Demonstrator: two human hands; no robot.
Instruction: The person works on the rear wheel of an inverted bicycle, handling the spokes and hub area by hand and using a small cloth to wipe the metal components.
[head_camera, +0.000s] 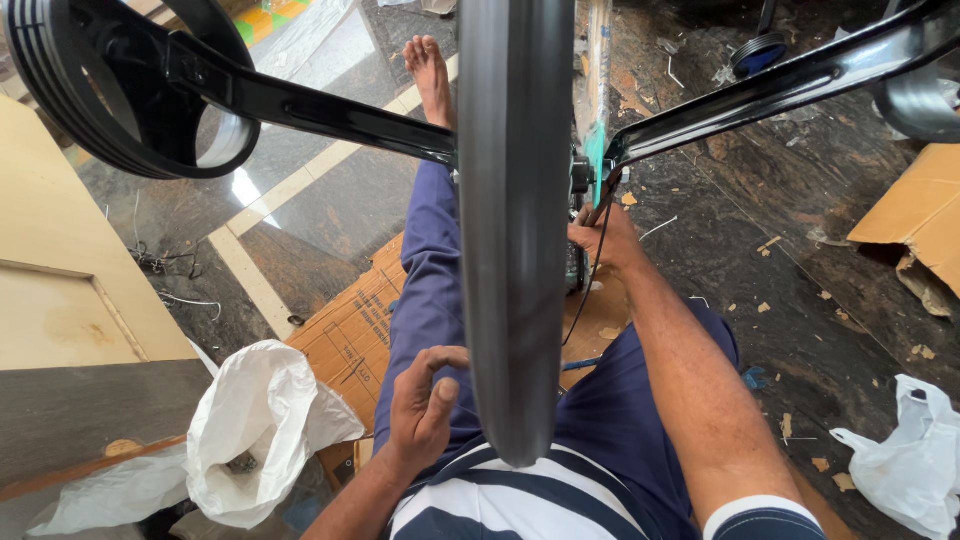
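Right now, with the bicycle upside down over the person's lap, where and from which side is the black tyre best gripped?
Probably on the near tread of the black tyre, from its left side, where the left hand rests beside it. The tread is narrow and rounded, so fingers could wrap it. The right hand works at the hub.

One head-worn camera looks steeply down, close over the lap and floor (320, 215).

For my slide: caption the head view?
Seated person's left hand beside a bicycle tyre; right hand at its hub.
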